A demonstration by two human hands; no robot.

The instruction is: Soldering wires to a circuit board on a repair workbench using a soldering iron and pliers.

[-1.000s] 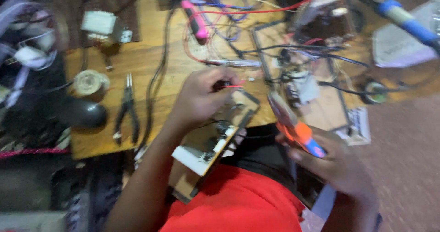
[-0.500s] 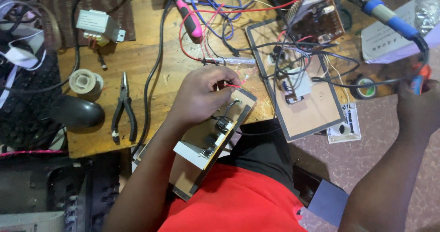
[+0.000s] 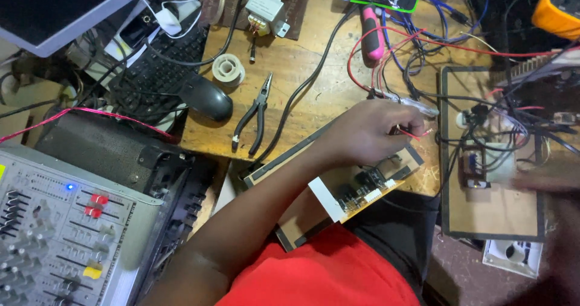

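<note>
Bench [image 3: 302,82]: wood top, fills upper-mid of view, cluttered w/ wires & tools.
Mixer [image 3: 60,233]: grey console at 8 o'clock, sliders, one blue light on.
Framed board [image 3: 489,212]: dark-rimmed panel at 3 o'clock, small parts wired on it; 0.5 s ago it sat nearer centre-top, so the view has swung left & down.
Long board [image 3: 338,191]: brown circuit strip at centre, running from 7 to 2 o'clock across lap & bench edge; same spot under the hand as before.
Left hand [image 3: 371,131]: on the long board's far end, fingers curled shut, pinching a thin red wire [image 3: 414,134] at its 3 o'clock.
Right hand [image 3: 553,179]: blurred at 3 o'clock, low over the framed board; was up near 2 o'clock 0.5 s ago. Fingers: can't tell, too smeared.
Meaning: left stays as anchor, right looks to be coming back in to the work.
Pliers [image 3: 254,115]: black-handled, at 10 o'clock of left hand, untouched.
Solder spool [image 3: 228,69]: white, at 11 o'clock, by the pliers.
</note>
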